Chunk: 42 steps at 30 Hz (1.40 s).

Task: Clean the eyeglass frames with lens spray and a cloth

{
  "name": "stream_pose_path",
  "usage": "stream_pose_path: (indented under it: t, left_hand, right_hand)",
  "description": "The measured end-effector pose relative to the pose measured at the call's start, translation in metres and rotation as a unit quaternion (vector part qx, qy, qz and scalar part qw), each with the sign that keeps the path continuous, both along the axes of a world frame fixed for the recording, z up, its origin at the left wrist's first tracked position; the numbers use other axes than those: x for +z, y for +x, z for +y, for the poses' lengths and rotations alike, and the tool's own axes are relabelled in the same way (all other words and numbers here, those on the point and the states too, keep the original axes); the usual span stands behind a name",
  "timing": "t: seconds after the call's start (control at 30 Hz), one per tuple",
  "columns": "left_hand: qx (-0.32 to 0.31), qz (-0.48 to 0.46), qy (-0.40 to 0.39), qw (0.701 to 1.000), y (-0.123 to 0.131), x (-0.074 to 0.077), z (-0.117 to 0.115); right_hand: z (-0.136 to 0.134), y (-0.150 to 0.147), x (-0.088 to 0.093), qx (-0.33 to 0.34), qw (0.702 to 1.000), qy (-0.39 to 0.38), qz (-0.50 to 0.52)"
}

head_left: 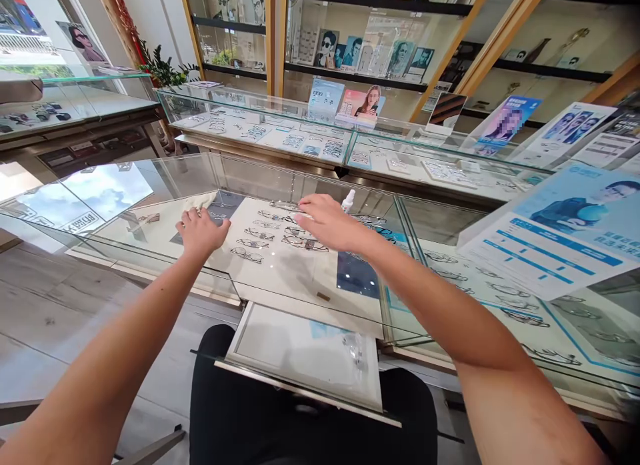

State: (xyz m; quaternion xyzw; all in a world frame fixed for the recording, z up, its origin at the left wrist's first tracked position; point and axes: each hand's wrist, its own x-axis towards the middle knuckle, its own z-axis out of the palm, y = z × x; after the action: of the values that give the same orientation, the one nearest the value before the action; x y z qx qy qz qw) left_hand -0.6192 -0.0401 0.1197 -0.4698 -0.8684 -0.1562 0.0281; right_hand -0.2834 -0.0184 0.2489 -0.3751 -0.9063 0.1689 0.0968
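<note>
Both my arms reach out over the glass top [150, 185] of a display case. My left hand [200, 231] rests on the glass with its fingers curled onto a pale cloth [200, 200]. My right hand [325, 221] hovers flat, fingers stretched out and pointing left, holding nothing. Under the glass, rows of spectacle frames [260, 241] lie on a white tray, right below both hands. A small white spray bottle [349, 199] stands on the glass just behind my right hand.
A white drawer tray [280, 348] is pulled out toward my lap, with a bagged pair of glasses [355, 348] on it. Blue leaflets [550, 248] lie on the glass at right. More glass counters [350, 141] and shelves with posters stand behind.
</note>
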Motion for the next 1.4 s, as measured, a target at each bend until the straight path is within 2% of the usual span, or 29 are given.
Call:
stream_pose_path:
  t: [0.1, 0.2, 0.37, 0.5, 0.57, 0.63, 0.73, 0.8, 0.9, 1.03, 1.13, 1.23, 1.3, 1.4]
  left_hand:
    - [-0.002, 0.001, -0.002, 1.0, 0.0, 0.0, 0.0]
    - [-0.006, -0.001, 0.003, 1.0, -0.001, -0.002, 0.0]
    - [-0.011, 0.001, 0.005, 1.0, -0.001, -0.005, 0.001]
    - [-0.008, -0.002, 0.005, 1.0, -0.001, -0.004, 0.0]
    - [-0.008, -0.004, 0.005, 1.0, -0.001, -0.002, 0.0]
    - [-0.011, -0.005, 0.003, 1.0, 0.0, -0.001, 0.0]
    - [-0.014, -0.01, 0.001, 1.0, -0.001, 0.002, -0.001]
    - [-0.017, -0.013, 0.001, 1.0, -0.002, 0.003, -0.001]
    - [-0.022, -0.006, -0.014, 1.0, -0.003, 0.005, -0.002]
    - [-0.019, 0.021, -0.034, 0.999, -0.002, 0.003, -0.003]
    - [-0.005, 0.039, -0.042, 0.998, -0.002, 0.002, -0.003]
    - [0.001, 0.046, -0.062, 0.997, -0.001, 0.006, -0.002]
    - [-0.006, 0.043, -0.081, 0.996, 0.0, 0.01, -0.003]
    - [0.003, 0.037, -0.099, 0.994, 0.004, 0.018, -0.005]
  right_hand:
    - [0.072, -0.028, -0.017, -0.071, 0.995, -0.006, -0.071]
    - [0.11, -0.04, -0.04, -0.119, 0.986, -0.018, -0.112]
    - [0.13, -0.036, -0.07, -0.147, 0.98, -0.024, -0.136]
    - [0.123, -0.033, -0.071, -0.139, 0.98, -0.025, -0.137]
    - [0.105, -0.029, -0.064, -0.125, 0.983, -0.021, -0.13]
    - [0.073, -0.018, -0.056, -0.107, 0.987, -0.012, -0.118]
    - [0.0, 0.014, -0.048, -0.028, 0.997, 0.002, -0.075]
    - [-0.057, 0.045, -0.05, 0.009, 0.999, -0.015, -0.048]
    - [-0.136, 0.094, -0.066, 0.017, 0.997, -0.07, -0.039]
    - [-0.211, 0.149, -0.112, -0.047, 0.993, -0.105, -0.037]
    - [-0.246, 0.171, -0.155, -0.134, 0.988, -0.071, -0.04]
    - [-0.266, 0.175, -0.186, -0.236, 0.969, 0.054, -0.041]
    - [-0.27, 0.17, -0.195, -0.276, 0.949, 0.149, -0.04]
    - [-0.263, 0.162, -0.196, -0.28, 0.937, 0.204, -0.051]
